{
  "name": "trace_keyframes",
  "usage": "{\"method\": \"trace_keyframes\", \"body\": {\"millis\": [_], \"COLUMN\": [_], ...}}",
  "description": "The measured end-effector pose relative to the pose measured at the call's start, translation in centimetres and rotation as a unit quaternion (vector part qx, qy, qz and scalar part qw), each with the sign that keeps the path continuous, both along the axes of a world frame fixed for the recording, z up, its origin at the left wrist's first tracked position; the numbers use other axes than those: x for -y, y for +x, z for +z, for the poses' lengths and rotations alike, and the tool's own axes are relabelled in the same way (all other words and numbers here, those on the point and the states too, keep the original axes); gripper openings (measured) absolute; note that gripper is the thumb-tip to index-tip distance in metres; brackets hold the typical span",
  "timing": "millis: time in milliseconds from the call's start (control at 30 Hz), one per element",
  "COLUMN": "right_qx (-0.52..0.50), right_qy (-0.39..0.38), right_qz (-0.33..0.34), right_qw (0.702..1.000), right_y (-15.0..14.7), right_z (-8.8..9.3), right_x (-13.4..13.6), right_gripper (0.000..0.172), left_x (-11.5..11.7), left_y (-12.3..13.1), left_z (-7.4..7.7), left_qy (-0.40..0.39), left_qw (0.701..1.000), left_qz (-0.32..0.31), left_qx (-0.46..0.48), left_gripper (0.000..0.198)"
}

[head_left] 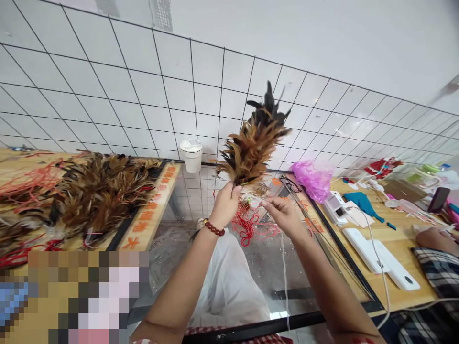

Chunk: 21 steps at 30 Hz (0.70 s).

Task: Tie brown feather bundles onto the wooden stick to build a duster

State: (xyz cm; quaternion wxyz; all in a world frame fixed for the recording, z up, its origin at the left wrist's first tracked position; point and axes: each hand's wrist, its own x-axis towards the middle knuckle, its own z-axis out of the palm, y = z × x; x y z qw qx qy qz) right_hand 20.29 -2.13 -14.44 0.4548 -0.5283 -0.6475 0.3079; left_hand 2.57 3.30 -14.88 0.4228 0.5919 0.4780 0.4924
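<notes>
My left hand (226, 203), with a beaded bracelet on the wrist, is closed around the base of a bundle of brown and black feathers (253, 148). The bundle tilts up and to the right, black tips at the top. Just to its right, my right hand (285, 216) pinches a thin white string (284, 267), which runs from near the bundle's base and dangles below the hand. Under both hands, red knotted cords (246, 228) lie on the glass tabletop (265, 267). The hidden fingers keep me from seeing how the string meets the bundle.
A pile of similar feathers (107, 191) lies at left. A lidded white cup (191, 155) stands by the wire grid (201, 100). To the right are eyeglasses (291, 184), a pink plastic bag (313, 179), white power banks (380, 258) and another person's sleeve (435, 270).
</notes>
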Motion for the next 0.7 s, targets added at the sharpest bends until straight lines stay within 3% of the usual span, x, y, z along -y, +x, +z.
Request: {"method": "trace_keyframes", "body": {"millis": [67,167,267,333,467,600,700], "right_qx": [0.185,0.414,0.554,0.595,0.622,0.644,0.639], "right_qy": [0.103,0.211,0.256,0.261,0.251,0.211,0.147], "right_qz": [-0.011,-0.039,-0.051,-0.050,0.007,0.086,0.088], "right_qw": [0.977,0.885,0.790,0.759,0.741,0.730,0.750], "right_y": [0.3,0.0,0.1,0.4,0.3,-0.7,-0.2], "right_z": [1.5,3.9,6.0,7.1,8.6,8.6,7.9], "right_x": [0.6,1.4,0.9,0.0,-1.6,-3.2,-5.2], "right_gripper": [0.026,0.026,0.027,0.026,0.027,0.021,0.022], "left_x": [0.3,1.2,2.2,2.7,3.1,3.4,3.9], "left_y": [0.2,1.0,1.7,1.9,2.1,2.7,3.0], "left_z": [0.1,0.1,0.2,0.4,0.4,0.1,0.2], "left_qy": [0.049,0.081,0.097,0.104,0.109,0.134,0.160], "left_qw": [0.988,0.954,0.931,0.921,0.903,0.874,0.864], "left_qz": [0.011,-0.019,-0.065,-0.089,-0.121,-0.176,-0.175], "left_qx": [-0.143,-0.288,-0.347,-0.366,-0.397,-0.432,-0.445], "left_gripper": [0.020,0.019,0.023,0.025,0.028,0.028,0.031]}}
